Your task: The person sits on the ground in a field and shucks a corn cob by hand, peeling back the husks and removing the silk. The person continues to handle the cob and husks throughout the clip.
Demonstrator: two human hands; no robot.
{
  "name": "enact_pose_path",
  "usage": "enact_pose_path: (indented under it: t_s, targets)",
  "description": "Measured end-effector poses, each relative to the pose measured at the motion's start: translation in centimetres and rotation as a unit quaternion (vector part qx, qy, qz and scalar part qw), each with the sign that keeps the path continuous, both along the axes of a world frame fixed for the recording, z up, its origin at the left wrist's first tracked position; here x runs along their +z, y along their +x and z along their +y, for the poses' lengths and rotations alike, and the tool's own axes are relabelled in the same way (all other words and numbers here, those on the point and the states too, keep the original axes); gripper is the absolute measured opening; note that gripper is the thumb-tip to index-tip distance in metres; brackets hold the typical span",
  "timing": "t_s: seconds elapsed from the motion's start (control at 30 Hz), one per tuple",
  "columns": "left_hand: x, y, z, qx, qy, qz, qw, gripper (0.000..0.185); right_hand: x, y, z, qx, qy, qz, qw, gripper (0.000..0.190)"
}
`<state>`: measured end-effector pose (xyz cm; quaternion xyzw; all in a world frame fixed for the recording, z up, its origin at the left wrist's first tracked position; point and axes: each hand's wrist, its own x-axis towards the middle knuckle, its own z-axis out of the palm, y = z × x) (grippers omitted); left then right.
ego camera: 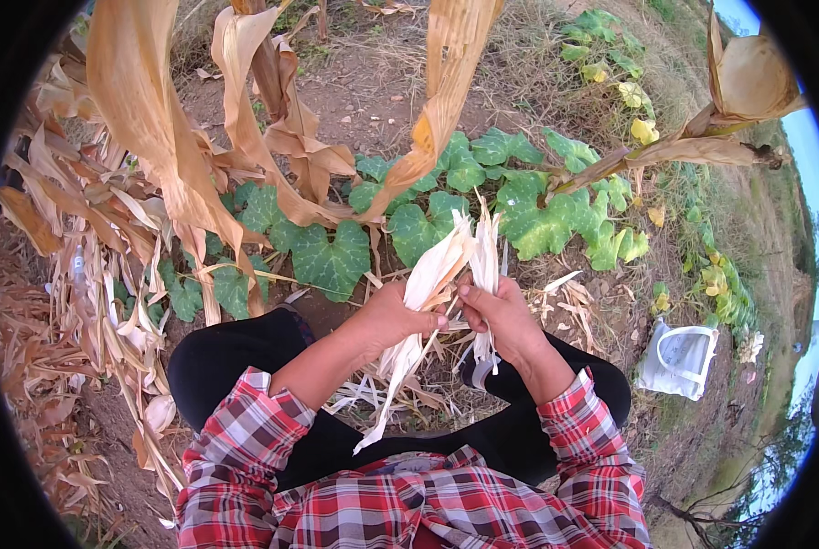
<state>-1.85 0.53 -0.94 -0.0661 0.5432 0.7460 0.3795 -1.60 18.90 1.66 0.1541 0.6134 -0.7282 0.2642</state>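
My left hand (399, 316) grips a bundle of pale, dry corn husks (438, 264); the bundle points up and away, and a long strip trails down toward my lap. Close beside it, my right hand (498, 312) pinches a second, narrower bunch of dry husk (485, 257) between thumb and fingers. The fingertips of both hands almost meet between the two bunches. Whether a cob lies inside either bunch is hidden. Torn husk strips (409, 394) litter the ground between my bent knees, below the hands.
Dry corn leaves (148, 123) hang in front at the left, above a squash vine with broad green leaves (330, 257). A broken corn stalk (608, 165) leans in from the right. A white tote bag (677, 360) bearing writing sits at right. Cut stalks (118, 336) lie heaped at left.
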Motion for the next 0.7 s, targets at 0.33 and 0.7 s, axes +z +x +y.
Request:
enact_pose_path:
  t_s: [0.33,0.7]
  targets:
    - [-0.2,-0.1,-0.1,-0.012,-0.032,0.006,0.999,0.03,0.3,-0.2,-0.1,0.041,0.045,0.012,0.998,0.008]
    - [-2.0,0.3,-0.2,-0.043,-0.158,0.171,0.971,0.031,0.0,-0.5,0.8,0.145,0.143,0.029,0.979,0.014]
